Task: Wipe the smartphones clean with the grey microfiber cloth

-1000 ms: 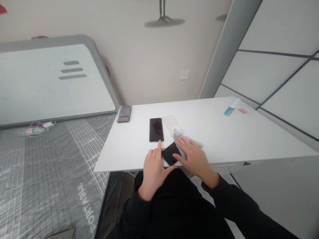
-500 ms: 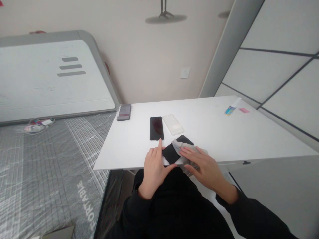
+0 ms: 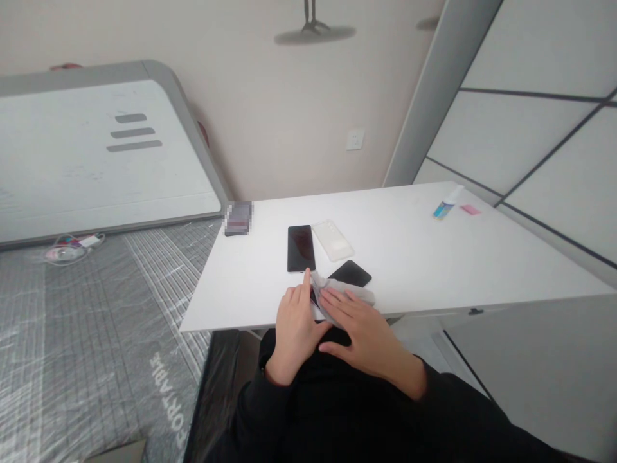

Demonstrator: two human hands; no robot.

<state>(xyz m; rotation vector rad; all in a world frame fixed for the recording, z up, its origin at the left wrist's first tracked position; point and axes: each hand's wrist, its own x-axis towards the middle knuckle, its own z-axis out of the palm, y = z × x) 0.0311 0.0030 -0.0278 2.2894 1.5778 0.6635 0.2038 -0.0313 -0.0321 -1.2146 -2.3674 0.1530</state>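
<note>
1. Down at the near edge of the white table (image 3: 226, 292), bracing the near-left end of a black phone (image 3: 354, 273) with the left hand (image 3: 295, 325), with thumb and forefinger spread in a wide V.
2. Just to the right, pressing a grey cloth (image 3: 359, 292) flat across that phone with the right hand (image 3: 369, 334), with fingers close together and thumb out to the side.
3. Looks like a wiping step, with the far-right end uncovered. Seems to call next for a flat, even stroke without letting the phone slide.
4. Farther off, spot a second phone (image 3: 301, 249), just beyond the left forefinger, and a clear phone case (image 3: 333, 240) to its right.
5. At far right, see a blue-labelled bottle (image 3: 444, 209) beside a pink slip (image 3: 470, 209).
</note>
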